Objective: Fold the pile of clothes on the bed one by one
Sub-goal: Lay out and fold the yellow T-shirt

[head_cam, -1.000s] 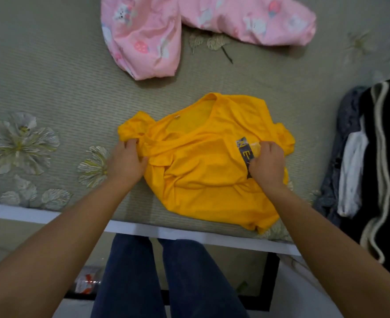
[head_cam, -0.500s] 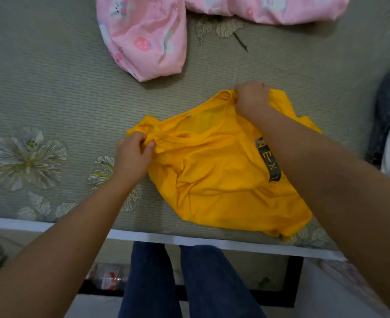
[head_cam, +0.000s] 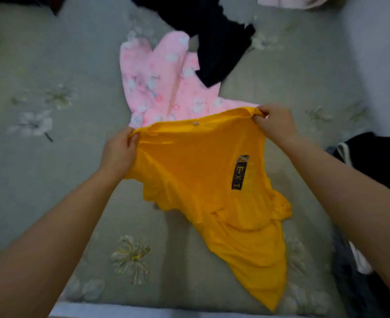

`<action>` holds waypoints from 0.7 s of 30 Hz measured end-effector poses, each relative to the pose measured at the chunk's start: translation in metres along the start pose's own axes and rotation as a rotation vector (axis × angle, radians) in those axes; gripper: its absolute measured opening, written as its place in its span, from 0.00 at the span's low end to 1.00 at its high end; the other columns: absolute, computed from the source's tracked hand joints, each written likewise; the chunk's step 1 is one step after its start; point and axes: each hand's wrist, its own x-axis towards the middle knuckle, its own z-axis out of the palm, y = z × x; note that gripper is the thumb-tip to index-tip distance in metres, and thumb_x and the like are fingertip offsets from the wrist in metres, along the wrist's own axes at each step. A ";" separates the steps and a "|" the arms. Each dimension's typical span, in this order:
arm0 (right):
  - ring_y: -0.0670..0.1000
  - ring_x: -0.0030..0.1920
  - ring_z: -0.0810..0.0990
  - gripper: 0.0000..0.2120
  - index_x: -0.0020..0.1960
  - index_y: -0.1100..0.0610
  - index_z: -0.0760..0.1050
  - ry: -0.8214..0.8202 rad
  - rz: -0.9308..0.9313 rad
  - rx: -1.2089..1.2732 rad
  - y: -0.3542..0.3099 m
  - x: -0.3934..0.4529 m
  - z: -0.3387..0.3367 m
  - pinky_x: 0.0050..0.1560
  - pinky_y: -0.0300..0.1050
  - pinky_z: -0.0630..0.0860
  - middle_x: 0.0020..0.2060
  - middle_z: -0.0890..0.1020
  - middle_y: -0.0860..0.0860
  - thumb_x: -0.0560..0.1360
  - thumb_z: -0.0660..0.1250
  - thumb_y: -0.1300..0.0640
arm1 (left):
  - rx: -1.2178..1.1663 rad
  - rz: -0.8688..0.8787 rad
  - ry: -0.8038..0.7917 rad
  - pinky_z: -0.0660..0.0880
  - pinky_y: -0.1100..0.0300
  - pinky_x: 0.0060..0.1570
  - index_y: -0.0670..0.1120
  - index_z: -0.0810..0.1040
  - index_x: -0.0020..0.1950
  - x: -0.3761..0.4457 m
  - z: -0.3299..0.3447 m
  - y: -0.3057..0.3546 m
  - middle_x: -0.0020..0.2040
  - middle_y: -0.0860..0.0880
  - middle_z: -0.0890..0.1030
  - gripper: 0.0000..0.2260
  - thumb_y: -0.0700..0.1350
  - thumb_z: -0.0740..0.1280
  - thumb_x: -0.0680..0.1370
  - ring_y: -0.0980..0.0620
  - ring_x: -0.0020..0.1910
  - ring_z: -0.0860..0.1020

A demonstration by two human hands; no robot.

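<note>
A yellow T-shirt (head_cam: pixel 203 180) with a black label patch on its chest hangs lifted above the bed (head_cam: pixel 29 180), its lower part still draped on the mattress. My left hand (head_cam: pixel 118 152) grips its left shoulder. My right hand (head_cam: pixel 273 121) pinches its right shoulder, holding the neckline stretched between both hands. The shirt's hem trails toward the near edge of the bed.
A pink patterned garment (head_cam: pixel 159 88) lies just beyond the shirt. A black garment (head_cam: pixel 214 37) lies behind it. A dark pile of clothes with white trim (head_cam: pixel 361 161) sits at the right edge. The grey flowered bedspread runs left.
Both hands took the shirt by its shoulders and lifted it off the bed, spreading it out. The view tilted upward, bringing the black garment into sight.
</note>
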 end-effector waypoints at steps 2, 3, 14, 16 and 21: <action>0.58 0.41 0.75 0.08 0.41 0.68 0.78 0.109 -0.011 0.062 -0.023 0.004 -0.037 0.35 0.47 0.55 0.38 0.79 0.66 0.73 0.62 0.65 | 0.010 0.044 0.119 0.60 0.50 0.43 0.33 0.74 0.49 0.016 -0.034 0.027 0.48 0.30 0.76 0.10 0.39 0.57 0.80 0.34 0.49 0.74; 0.56 0.40 0.74 0.08 0.42 0.67 0.79 0.158 -0.032 0.092 -0.036 0.005 -0.055 0.34 0.46 0.54 0.38 0.80 0.65 0.73 0.62 0.65 | 0.016 0.071 0.174 0.60 0.49 0.42 0.33 0.73 0.47 0.023 -0.053 0.039 0.47 0.30 0.75 0.10 0.38 0.57 0.80 0.34 0.48 0.74; 0.63 0.45 0.76 0.09 0.49 0.67 0.80 0.518 -0.326 0.186 -0.161 -0.031 -0.191 0.39 0.44 0.61 0.41 0.80 0.66 0.73 0.64 0.67 | -0.151 0.356 0.677 0.54 0.64 0.33 0.33 0.74 0.47 0.008 -0.232 0.108 0.42 0.37 0.74 0.09 0.36 0.56 0.80 0.49 0.40 0.66; 0.63 0.44 0.75 0.08 0.47 0.68 0.80 0.535 -0.329 0.174 -0.185 -0.044 -0.198 0.40 0.45 0.62 0.40 0.78 0.65 0.74 0.63 0.65 | -0.128 0.385 0.708 0.54 0.64 0.33 0.34 0.74 0.49 -0.004 -0.260 0.102 0.45 0.36 0.75 0.09 0.38 0.56 0.80 0.49 0.40 0.67; 0.61 0.46 0.75 0.11 0.45 0.65 0.80 0.530 -0.362 0.095 -0.252 -0.099 -0.202 0.49 0.52 0.68 0.41 0.79 0.64 0.76 0.61 0.62 | -0.063 0.427 0.756 0.59 0.64 0.39 0.34 0.75 0.53 -0.046 -0.332 0.073 0.49 0.35 0.76 0.11 0.40 0.57 0.80 0.40 0.46 0.72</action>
